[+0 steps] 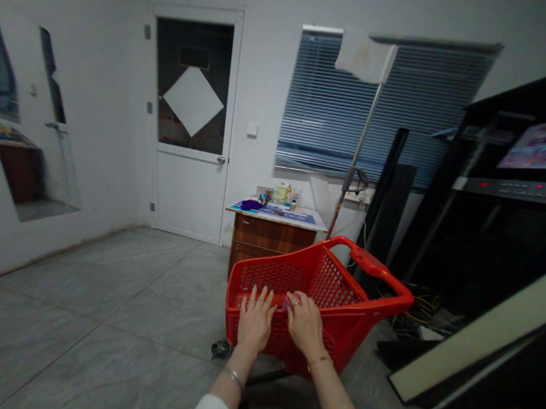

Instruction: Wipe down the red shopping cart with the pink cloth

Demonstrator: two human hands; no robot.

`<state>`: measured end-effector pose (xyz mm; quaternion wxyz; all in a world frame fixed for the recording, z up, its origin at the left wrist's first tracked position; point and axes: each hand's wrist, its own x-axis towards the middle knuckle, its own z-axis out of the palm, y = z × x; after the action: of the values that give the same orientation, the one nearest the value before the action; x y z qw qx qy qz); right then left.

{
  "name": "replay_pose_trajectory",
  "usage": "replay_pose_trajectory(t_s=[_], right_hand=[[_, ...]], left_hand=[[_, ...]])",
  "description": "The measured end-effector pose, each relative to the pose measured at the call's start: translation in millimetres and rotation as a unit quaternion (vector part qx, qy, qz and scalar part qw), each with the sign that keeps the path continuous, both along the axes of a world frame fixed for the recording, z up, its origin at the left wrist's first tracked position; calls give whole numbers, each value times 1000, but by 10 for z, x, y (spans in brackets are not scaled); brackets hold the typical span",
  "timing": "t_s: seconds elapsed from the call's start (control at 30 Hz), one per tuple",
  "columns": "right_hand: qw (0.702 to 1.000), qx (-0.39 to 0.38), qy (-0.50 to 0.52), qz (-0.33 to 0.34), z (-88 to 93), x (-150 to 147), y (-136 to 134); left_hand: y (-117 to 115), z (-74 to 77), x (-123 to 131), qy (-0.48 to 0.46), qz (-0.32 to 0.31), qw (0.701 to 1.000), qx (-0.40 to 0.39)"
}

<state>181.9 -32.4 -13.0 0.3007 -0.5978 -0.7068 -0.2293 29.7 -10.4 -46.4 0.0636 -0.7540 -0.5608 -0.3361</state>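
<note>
A red plastic shopping cart [355, 327] stands right in front of me, its handle toward the right. My left hand [255, 323] rests on the near rim of the basket, fingers stretched out and apart. Beside it, my right hand [305, 320] is closed around a small pink cloth [288, 304] at the same rim. Most of the cloth is hidden under my fingers. Part of the basket's near side is covered by my hands and forearms.
Behind the cart is a wooden cabinet [270, 234] with a purple cloth [251, 205] and small bottles on top. A pole with a white flag [366, 57] leans near the window. Long panels [480, 334] and cables lie at the right. A white door [189, 191] is at the back.
</note>
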Motion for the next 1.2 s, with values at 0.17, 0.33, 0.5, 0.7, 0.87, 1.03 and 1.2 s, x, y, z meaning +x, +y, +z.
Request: replay_pose_trajectory(t_s=[0.17,0.33,0.5,0.7,0.87,1.03,1.2], right_hand=[[997,1,-23,-69,234,789,-25],[990,54,-6,-131,235,957,-36],[994,58,29,-84,-28,173,39],[999,29,8,-23,-75,38,65],[994,43,-28,-93,225,990,2],[983,94,-12,-158,279,1170,-11],[991,76,21,-106,-56,245,39]], left_hand=[[14,-2,24,-5,-6,1000,0],[1,10,70,-11,2,1000,-4],[8,-8,54,-6,-4,1000,2],[29,-12,6,-3,-14,1000,-6],[20,4,31,-12,-18,1000,-12],[-9,-8,87,-17,-7,1000,-6],[-21,-15,80,-10,-5,1000,-5]])
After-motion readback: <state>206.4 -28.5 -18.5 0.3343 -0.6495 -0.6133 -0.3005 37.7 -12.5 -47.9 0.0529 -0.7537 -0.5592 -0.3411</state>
